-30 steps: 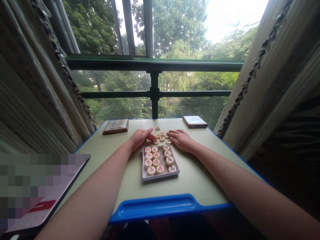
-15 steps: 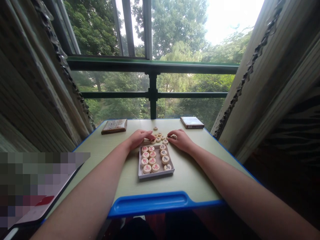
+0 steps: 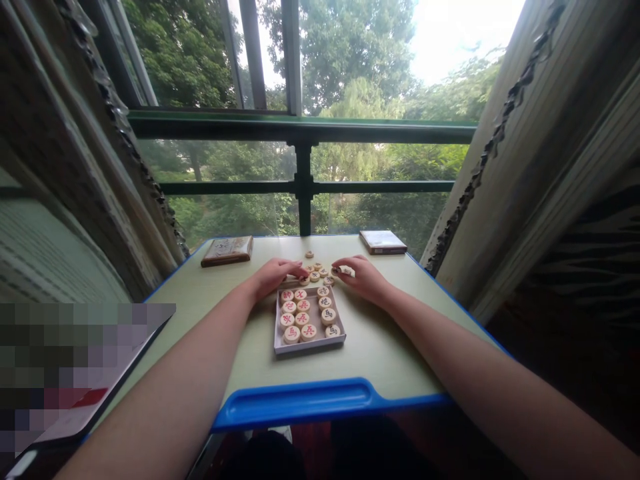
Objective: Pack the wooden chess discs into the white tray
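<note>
The box [image 3: 327,345] sits on the surface [image 3: 395,373], holding two columns of red-marked pieces [image 3: 303,306] on its left and one column of black-marked pieces [image 3: 328,316] on its right. Beyond its far edge lie loose pieces [image 3: 315,275], between the two hands. The right hand [image 3: 366,277] has its grip closed around a piece [image 3: 337,271], thumb and fingers at its edges, just beside the loose ones. The left hand [image 3: 274,275] has its fingertips at a near-left piece [image 3: 305,281]; whether its grip is clenched on that piece or released, I cannot tell.
</note>
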A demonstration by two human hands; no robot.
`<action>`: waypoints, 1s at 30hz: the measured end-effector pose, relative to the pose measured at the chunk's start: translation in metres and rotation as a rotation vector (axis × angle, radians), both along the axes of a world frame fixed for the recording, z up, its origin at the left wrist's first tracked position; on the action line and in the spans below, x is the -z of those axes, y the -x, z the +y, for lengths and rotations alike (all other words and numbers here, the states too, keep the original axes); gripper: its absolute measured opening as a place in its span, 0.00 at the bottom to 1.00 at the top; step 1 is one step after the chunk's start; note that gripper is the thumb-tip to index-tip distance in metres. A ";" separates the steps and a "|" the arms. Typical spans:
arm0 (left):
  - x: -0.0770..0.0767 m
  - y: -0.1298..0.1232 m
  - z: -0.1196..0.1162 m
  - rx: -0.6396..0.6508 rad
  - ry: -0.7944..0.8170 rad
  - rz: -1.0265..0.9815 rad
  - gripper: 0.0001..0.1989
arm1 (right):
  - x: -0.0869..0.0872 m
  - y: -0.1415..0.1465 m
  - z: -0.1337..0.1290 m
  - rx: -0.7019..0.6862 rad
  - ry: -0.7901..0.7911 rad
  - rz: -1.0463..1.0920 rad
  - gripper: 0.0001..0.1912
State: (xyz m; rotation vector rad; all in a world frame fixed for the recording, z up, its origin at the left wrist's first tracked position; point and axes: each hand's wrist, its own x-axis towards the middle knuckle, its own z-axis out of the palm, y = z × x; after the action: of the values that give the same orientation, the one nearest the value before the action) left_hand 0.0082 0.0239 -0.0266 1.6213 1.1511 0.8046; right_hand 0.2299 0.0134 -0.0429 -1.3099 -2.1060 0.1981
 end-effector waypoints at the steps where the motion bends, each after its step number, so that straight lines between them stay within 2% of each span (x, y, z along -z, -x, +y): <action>1: 0.000 0.000 0.000 -0.001 0.001 0.000 0.19 | -0.001 0.000 -0.001 -0.005 0.008 -0.002 0.10; 8: -0.001 0.000 -0.002 0.022 -0.006 0.018 0.18 | -0.003 -0.003 -0.004 -0.022 0.045 -0.047 0.10; 16: 0.003 0.000 0.001 -0.019 -0.003 -0.031 0.17 | -0.003 -0.004 -0.005 -0.001 0.100 -0.097 0.11; 30: 0.005 0.000 0.002 -0.011 -0.003 -0.062 0.17 | -0.004 -0.005 -0.005 0.012 0.106 -0.073 0.12</action>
State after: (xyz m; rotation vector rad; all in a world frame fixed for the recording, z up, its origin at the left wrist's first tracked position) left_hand 0.0079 0.0260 -0.0314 1.5833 1.1169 0.8584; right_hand 0.2351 0.0079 -0.0393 -1.4102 -2.1740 0.2634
